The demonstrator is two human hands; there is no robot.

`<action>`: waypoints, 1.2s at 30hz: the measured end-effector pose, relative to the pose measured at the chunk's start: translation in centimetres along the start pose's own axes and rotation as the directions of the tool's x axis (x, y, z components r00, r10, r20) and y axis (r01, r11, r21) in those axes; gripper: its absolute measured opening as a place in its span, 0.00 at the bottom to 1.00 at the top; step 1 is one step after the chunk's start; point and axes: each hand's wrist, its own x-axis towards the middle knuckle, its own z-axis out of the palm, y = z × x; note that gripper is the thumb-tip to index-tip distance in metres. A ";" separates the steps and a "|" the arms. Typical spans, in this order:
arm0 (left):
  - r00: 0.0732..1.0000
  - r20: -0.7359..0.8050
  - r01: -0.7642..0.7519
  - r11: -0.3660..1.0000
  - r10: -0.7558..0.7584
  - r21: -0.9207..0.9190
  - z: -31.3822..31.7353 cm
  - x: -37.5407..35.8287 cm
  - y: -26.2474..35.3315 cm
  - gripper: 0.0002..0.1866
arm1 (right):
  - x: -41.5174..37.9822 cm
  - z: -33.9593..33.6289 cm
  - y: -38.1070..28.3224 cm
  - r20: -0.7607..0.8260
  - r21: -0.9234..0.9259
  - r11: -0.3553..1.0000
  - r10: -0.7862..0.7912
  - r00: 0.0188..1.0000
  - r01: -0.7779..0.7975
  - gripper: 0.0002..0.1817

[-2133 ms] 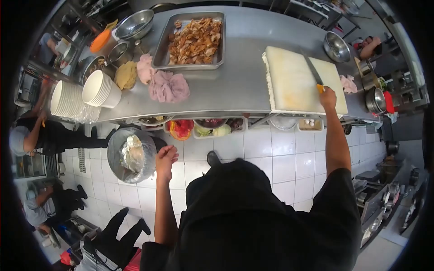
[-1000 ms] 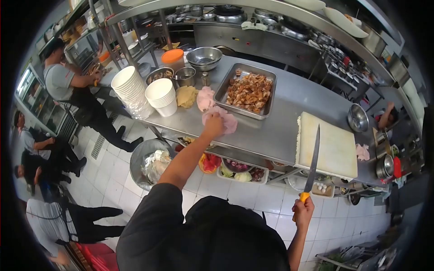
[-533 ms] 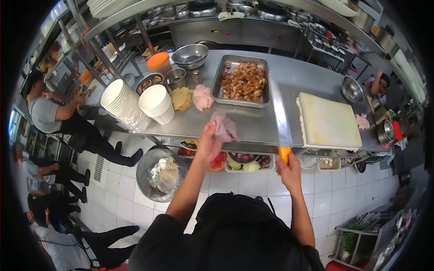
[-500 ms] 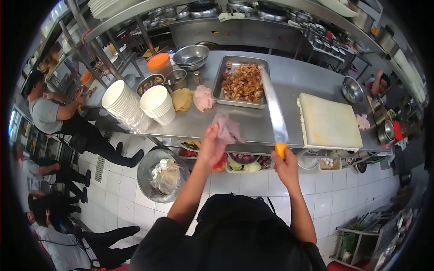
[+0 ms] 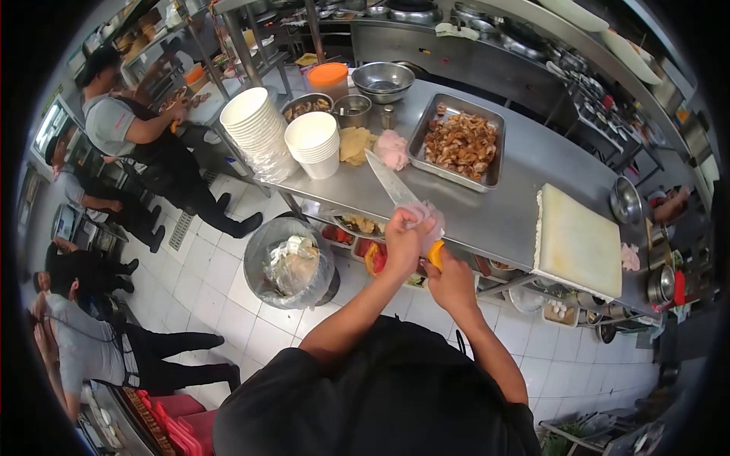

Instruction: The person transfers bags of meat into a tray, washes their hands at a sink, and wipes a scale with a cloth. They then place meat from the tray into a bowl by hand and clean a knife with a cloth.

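Note:
My right hand [image 5: 452, 283] is closed around the yellow handle of a large knife [image 5: 388, 181], whose blade points up and to the left over the table edge. In my left hand [image 5: 405, 242] is a pink cloth [image 5: 427, 218], pressed against the blade close to the handle. Whether the cloth wraps both sides of the blade cannot be seen. Beyond the blade's tip lie a second pink cloth [image 5: 391, 150] and a yellowish cloth [image 5: 355, 145]. A metal tray [image 5: 417, 144] of chopped brown meat [image 5: 461, 144] sits farther back on the steel table [image 5: 487, 220].
A thick white cutting board [image 5: 579, 239] lies at the right. Stacked white tubs [image 5: 313, 144], an orange-lidded container [image 5: 328, 78] and metal bowls [image 5: 382, 79] stand left and back. A lined bin [image 5: 283, 262] is on the floor; a person [image 5: 133, 129] works at the far left.
The knife has swung from pointing away to pointing up-left. My hands have come together, and the cloth in my left hand now meets the blade. The view has turned left.

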 end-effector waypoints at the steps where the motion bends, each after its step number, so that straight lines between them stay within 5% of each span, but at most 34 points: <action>1: 1.000 0.004 0.005 1.000 -0.005 -0.001 0.1 0.3 0.0 0.12 | -0.3 -0.4 0.2 -0.007 0.011 1.000 -0.003 1.000 0.003 0.13; 3: 0.989 -0.053 0.140 0.990 -0.139 0.026 0.9 0.9 1.6 0.12 | -1.0 -1.5 0.4 0.004 0.004 1.000 0.019 1.000 -0.019 0.14; 9: 0.980 0.047 0.193 0.981 -0.192 -0.017 2.4 1.8 1.4 0.12 | -3.8 -3.6 1.6 -0.101 0.025 0.999 0.035 0.994 -0.032 0.14; 12: 0.992 0.107 0.087 0.980 -0.068 -0.178 3.2 2.1 0.5 0.12 | -4.6 -4.3 1.4 -0.143 0.004 1.000 0.015 0.990 -0.014 0.13; 13: 0.993 0.113 0.037 0.994 -0.025 -0.104 3.0 2.3 0.0 0.12 | -4.8 -4.5 1.4 -0.160 -0.010 0.999 0.032 0.987 -0.034 0.13; 14: 0.977 0.082 0.204 0.977 -0.199 -0.063 2.9 2.5 0.4 0.13 | -5.1 -4.7 1.5 -0.156 -0.009 1.000 0.014 0.988 -0.015 0.13; 19: 0.999 0.022 -0.021 0.996 0.023 -0.089 3.0 3.9 -0.3 0.13 | -6.7 -5.2 2.3 -0.145 -0.036 0.997 0.055 0.988 -0.061 0.16; 23: 0.995 0.047 0.090 0.995 -0.088 -0.050 2.5 4.5 1.2 0.14 | -8.0 -5.7 3.5 -0.084 -0.015 0.995 0.097 0.992 -0.099 0.17; 27: 0.996 -0.022 -0.081 0.997 0.081 0.000 -0.6 7.4 -1.8 0.10 | -9.5 -6.9 3.1 -0.022 0.037 0.982 0.184 0.983 -0.183 0.14; 28: 0.974 -0.086 -0.173 0.931 0.211 0.322 -1.7 8.4 -1.2 0.07 | -10.2 -6.9 4.9 -0.063 0.001 0.996 0.089 0.994 -0.089 0.16; 29: 0.932 -0.194 -0.233 0.915 0.307 0.329 -2.7 9.8 -1.4 0.08 | -11.7 -7.2 6.7 -0.099 -0.045 0.999 0.015 0.995 -0.019 0.18; 31: 0.952 -0.030 -0.237 0.798 0.304 0.553 -4.7 10.6 2.5 0.07 | -13.1 -8.3 8.0 -0.098 0.060 0.991 0.125 0.987 -0.120 0.17; 34: 0.985 0.013 -0.156 0.850 0.173 0.503 -5.7 12.5 2.7 0.10 | -13.8 -9.6 7.3 -0.146 0.078 0.953 0.303 0.942 -0.294 0.14; 36: 0.970 0.055 -0.229 0.802 0.239 0.552 -6.4 14.0 2.2 0.11 | -14.1 -9.1 7.5 -0.176 0.127 0.912 0.408 0.896 -0.391 0.13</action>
